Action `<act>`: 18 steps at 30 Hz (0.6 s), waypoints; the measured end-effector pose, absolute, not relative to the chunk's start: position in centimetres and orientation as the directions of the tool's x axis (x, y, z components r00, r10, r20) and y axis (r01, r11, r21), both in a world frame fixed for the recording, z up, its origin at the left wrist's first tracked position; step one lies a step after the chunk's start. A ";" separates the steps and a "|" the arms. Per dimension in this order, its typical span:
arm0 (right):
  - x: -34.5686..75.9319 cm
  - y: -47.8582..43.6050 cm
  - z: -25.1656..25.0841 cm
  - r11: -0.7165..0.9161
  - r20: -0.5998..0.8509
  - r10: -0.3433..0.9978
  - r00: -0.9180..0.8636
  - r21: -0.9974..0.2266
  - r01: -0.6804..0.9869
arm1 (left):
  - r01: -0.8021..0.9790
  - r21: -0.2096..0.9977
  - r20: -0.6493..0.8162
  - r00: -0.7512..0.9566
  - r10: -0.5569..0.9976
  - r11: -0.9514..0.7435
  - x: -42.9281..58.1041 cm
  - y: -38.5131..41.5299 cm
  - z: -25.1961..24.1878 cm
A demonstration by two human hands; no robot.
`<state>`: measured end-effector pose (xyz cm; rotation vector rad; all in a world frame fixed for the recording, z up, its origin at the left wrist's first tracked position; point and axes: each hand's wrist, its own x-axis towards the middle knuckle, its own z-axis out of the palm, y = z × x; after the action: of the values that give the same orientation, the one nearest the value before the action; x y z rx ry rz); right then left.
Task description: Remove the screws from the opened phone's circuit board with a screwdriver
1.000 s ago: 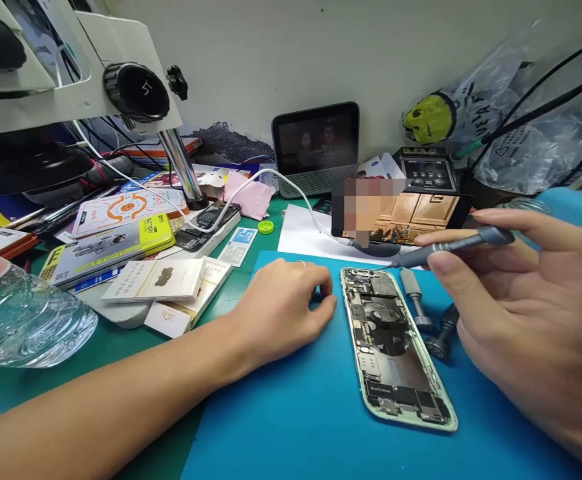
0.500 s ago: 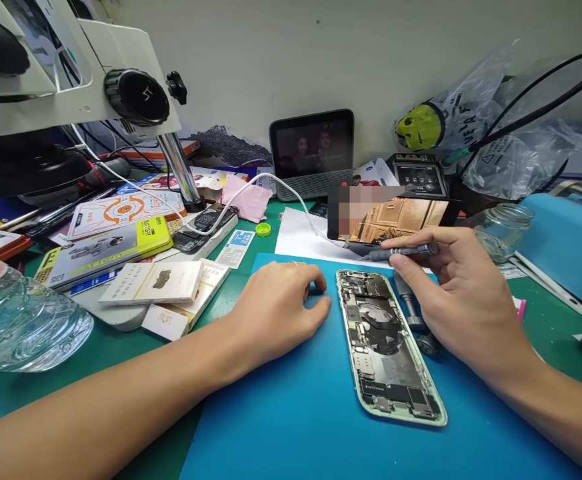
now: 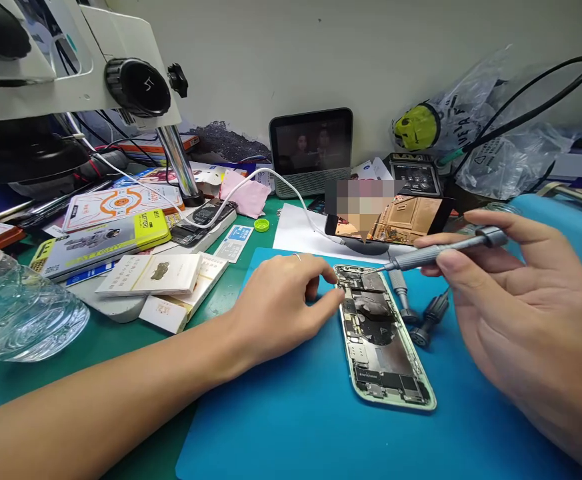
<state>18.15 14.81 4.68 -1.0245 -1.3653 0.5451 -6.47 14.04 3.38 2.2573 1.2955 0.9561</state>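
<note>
An opened phone (image 3: 383,347) with a pale green frame lies on the blue mat (image 3: 281,413), its inner parts exposed. My right hand (image 3: 515,293) grips a grey screwdriver (image 3: 435,257) between thumb and fingers. The screwdriver's tip points left, over the upper end of the phone; whether it touches is too small to tell. My left hand (image 3: 291,300) rests at the phone's upper left edge, thumb and index finger apart and nothing visible between them. More grey screwdrivers (image 3: 428,319) lie just right of the phone.
Behind the mat, a lit phone (image 3: 411,220) leans with a white cable plugged in. A screen on a stand (image 3: 312,143) is at the wall. Left are white boxes (image 3: 151,275), a battery box (image 3: 105,243), a water bottle (image 3: 25,307) and a microscope arm (image 3: 121,60).
My right hand has moved right and nearer, bringing the screwdriver tip over the phone's upper end. My left hand has shifted slightly right, up to the phone's edge.
</note>
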 end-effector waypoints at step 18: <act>20.6 11.2 3.0 0.356 0.396 0.886 0.241 -0.914 0.194 | 0.357 0.442 0.562 0.604 0.564 -0.823 -5.8 11.7 2.8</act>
<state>20.57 11.25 2.95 -1.1353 -1.2623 0.6489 -5.83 11.70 2.82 2.5492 0.7516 1.0390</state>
